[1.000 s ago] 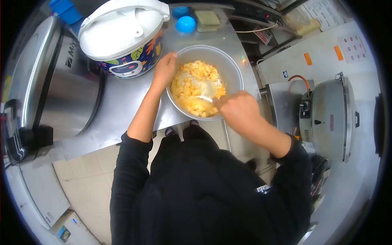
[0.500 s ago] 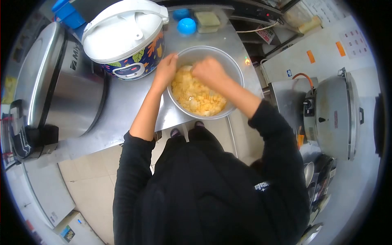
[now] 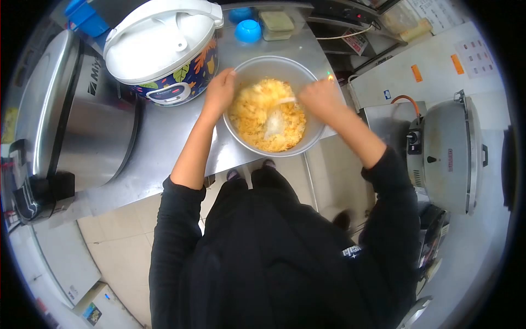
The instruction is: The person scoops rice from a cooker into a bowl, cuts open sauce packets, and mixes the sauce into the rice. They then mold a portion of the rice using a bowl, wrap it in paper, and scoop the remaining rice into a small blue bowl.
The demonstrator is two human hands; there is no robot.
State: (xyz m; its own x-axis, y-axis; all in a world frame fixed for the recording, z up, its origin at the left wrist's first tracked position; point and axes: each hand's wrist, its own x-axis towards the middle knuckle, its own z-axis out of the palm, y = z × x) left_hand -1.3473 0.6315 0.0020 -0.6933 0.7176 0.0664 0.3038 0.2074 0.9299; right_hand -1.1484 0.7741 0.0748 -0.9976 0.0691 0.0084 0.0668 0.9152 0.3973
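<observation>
A round metal bowl [image 3: 315, 130] stands near the counter's front edge, with yellow rice-like food [image 3: 285, 134] inside and a paler patch in its middle. My left hand [image 3: 221, 92] grips the bowl's left rim, fingers closed. At the right side of the bowl my right hand [image 3: 322, 98] is closed round the end of a pale utensil [image 3: 285, 101], blurred by motion. The utensil's far end reaches into the food, where its shape is smeared.
Left of the bowl stand a patterned rice cooker [image 3: 181, 82] with a white lid and a large steel cooker [image 3: 98, 120]. Behind are a blue cup [image 3: 248, 32] and a lidded container [image 3: 276, 25]. A grey appliance [image 3: 446, 156] is at the right.
My right hand has moved right, from over the food to the bowl's right side, so the utensil now shows. More food lies heaped toward the back, and a pale patch is exposed.
</observation>
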